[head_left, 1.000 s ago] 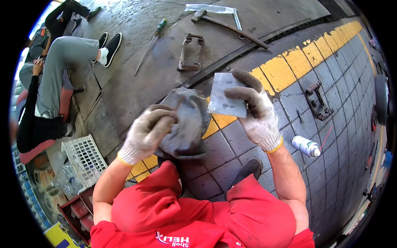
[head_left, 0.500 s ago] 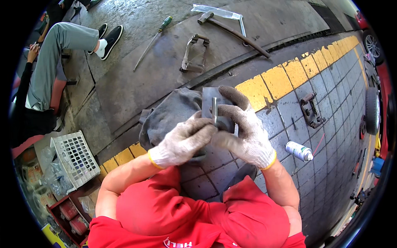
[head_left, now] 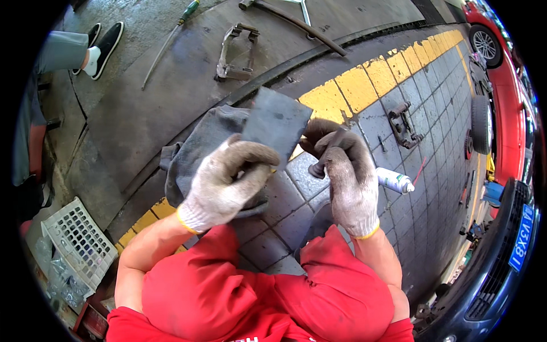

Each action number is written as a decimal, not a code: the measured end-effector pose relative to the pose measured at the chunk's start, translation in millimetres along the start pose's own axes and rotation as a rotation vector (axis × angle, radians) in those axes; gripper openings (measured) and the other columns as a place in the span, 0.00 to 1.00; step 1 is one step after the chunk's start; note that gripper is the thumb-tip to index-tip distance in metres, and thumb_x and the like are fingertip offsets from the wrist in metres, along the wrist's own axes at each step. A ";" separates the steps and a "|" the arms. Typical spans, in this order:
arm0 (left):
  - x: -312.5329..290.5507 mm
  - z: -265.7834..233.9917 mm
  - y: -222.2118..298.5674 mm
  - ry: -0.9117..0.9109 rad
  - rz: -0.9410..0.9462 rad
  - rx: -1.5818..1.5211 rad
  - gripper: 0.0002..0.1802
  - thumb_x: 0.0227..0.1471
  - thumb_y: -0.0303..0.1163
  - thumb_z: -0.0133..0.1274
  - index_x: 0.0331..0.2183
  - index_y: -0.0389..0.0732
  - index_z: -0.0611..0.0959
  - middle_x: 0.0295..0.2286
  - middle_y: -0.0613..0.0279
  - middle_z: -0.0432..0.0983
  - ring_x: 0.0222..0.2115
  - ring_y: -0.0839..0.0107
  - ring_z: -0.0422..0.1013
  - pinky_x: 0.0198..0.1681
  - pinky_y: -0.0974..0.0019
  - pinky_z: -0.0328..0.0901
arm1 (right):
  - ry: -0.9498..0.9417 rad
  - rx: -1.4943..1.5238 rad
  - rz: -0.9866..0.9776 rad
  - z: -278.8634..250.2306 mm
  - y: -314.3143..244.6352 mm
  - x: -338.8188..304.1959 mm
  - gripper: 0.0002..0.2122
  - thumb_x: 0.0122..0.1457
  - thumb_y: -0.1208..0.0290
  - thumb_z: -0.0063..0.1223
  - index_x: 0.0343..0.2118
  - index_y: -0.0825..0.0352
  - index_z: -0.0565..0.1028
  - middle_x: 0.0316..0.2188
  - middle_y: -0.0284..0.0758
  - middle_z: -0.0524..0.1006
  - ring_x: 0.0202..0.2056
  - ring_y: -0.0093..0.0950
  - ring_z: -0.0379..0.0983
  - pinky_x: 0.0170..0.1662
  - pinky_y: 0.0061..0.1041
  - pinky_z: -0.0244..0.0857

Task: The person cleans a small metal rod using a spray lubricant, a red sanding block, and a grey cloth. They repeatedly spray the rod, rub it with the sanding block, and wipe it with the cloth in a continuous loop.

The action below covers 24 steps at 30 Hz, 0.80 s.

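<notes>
My left hand (head_left: 231,182), in a white knit glove with a soiled palm, pinches one corner of a flat grey sheet (head_left: 276,121), which looks like sandpaper. The sheet tilts up and away. To its right, my right hand (head_left: 348,179), gloved alike, is curled round a dark pin (head_left: 327,157) with a flared end; its far part is hidden by the fingers. The hands are apart, above my knees. A crumpled dark grey cloth (head_left: 208,148) lies beyond my left hand.
Beyond lie a screwdriver (head_left: 171,43), a hammer (head_left: 302,25) and a brake caliper bracket (head_left: 234,72). A second bracket (head_left: 403,130) and a spray can (head_left: 394,180) lie right. A white basket (head_left: 82,239) stands left. A person's shoe (head_left: 107,51) is at far left; cars (head_left: 513,131) are right.
My hands have moved apart. The sheet, earlier together with a shiny pin between both hands, is now in my left hand alone, and the pin is in my right. The view has shifted right.
</notes>
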State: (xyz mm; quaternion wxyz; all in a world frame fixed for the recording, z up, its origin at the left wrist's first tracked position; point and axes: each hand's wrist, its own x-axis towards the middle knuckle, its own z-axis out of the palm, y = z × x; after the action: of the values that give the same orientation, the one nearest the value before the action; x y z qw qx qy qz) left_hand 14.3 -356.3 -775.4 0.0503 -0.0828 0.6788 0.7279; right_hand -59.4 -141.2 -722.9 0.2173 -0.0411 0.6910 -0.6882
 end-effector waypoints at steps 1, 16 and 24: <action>1.2 -7.2 2.8 -0.044 -0.047 -0.066 0.10 0.58 0.26 0.59 0.43 0.38 0.86 0.35 0.61 0.83 0.35 0.69 0.75 0.43 0.63 0.69 | 0.047 -0.091 -0.042 2.5 -5.7 -2.5 0.08 0.75 0.73 0.46 0.50 0.73 0.70 0.43 0.38 0.81 0.43 0.23 0.77 0.46 0.24 0.73; 24.5 -43.9 -13.0 0.082 0.172 -0.084 0.52 0.50 0.26 0.62 0.73 0.38 0.57 0.62 0.54 0.68 0.63 0.66 0.64 0.67 0.60 0.61 | 0.067 -0.246 -0.097 45.3 30.7 15.2 0.10 0.62 0.83 0.63 0.46 0.70 0.79 0.44 0.40 0.78 0.40 0.25 0.77 0.44 0.24 0.72; 19.5 -49.1 -6.9 -0.029 -0.166 -0.455 0.54 0.51 0.27 0.68 0.73 0.38 0.59 0.64 0.55 0.67 0.64 0.66 0.64 0.68 0.60 0.60 | 0.007 -0.177 -0.089 45.6 25.8 18.8 0.09 0.63 0.85 0.61 0.46 0.71 0.81 0.47 0.39 0.77 0.44 0.26 0.78 0.48 0.26 0.75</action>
State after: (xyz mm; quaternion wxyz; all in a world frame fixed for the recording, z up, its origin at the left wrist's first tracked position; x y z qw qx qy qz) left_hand -1.0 -405.5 -789.1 0.0997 -0.1372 0.4873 0.8566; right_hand -53.8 -189.1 -750.6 0.1796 -0.0884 0.7474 -0.6335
